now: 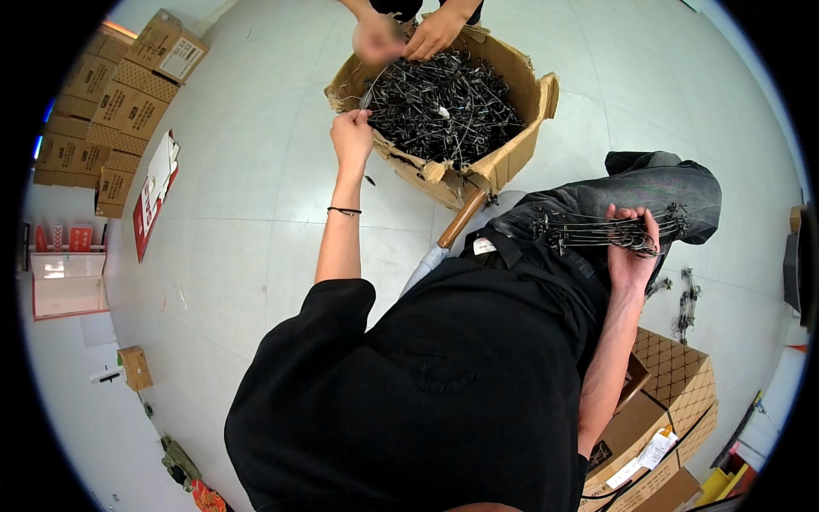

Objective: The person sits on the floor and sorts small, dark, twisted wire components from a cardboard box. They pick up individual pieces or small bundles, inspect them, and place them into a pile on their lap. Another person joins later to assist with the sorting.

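My left hand (352, 138) is raised at the left rim of a torn cardboard box (512, 160). Its fingers are pinched on the end of a thin metal wire (368, 96), which runs up toward a co-worker's hands; what the wire belongs to is unclear. A tangled heap of black wire clip hangers (448, 102) fills the box. Over my right thigh, my right hand (630, 260) is closed around a bundle of clip hangers (589, 232), their rods side by side and black clips at both ends.
Across the box, a co-worker's hands (433, 34) reach over the heap. More hangers (685, 305) lie on the floor at my right, near patterned cartons (674, 384). A wooden-ended piece (463, 219) stands between me and the box. Stacked cartons (119, 102) line the left wall.
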Demonstrator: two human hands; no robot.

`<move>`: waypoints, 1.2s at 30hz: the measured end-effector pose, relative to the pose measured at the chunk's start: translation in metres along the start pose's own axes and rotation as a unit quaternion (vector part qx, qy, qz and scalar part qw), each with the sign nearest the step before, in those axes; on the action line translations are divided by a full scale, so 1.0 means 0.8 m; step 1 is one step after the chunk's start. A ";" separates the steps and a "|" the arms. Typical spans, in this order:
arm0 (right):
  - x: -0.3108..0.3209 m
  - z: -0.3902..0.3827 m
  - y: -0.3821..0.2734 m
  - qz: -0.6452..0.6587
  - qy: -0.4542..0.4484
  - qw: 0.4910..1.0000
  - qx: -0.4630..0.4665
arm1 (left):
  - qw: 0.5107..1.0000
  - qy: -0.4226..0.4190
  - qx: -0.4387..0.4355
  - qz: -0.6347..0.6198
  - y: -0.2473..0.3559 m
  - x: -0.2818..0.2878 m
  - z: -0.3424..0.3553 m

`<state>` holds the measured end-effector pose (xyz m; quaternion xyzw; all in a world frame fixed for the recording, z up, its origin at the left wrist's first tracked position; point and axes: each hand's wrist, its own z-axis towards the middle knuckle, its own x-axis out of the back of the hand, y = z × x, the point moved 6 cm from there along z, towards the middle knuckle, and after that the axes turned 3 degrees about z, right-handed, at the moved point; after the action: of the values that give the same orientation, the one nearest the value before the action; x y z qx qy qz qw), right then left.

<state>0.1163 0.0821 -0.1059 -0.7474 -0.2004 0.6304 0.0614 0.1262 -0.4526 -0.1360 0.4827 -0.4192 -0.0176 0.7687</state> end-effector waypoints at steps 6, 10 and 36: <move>0.003 0.001 -0.001 0.000 0.005 1.000 0.004 | 0.999 0.025 -0.031 -0.001 0.004 -0.001 -0.009; 0.002 0.001 0.000 -0.001 0.005 1.000 0.004 | 1.000 0.019 -0.023 0.001 0.018 -0.001 -0.013; -0.001 0.000 0.000 -0.004 0.004 1.000 0.006 | 0.993 0.071 -0.088 0.029 0.048 -0.009 -0.028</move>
<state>0.1161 0.0820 -0.1055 -0.7486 -0.1992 0.6286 0.0689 0.1220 -0.4129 -0.1158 0.4011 -0.3740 0.0022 0.8362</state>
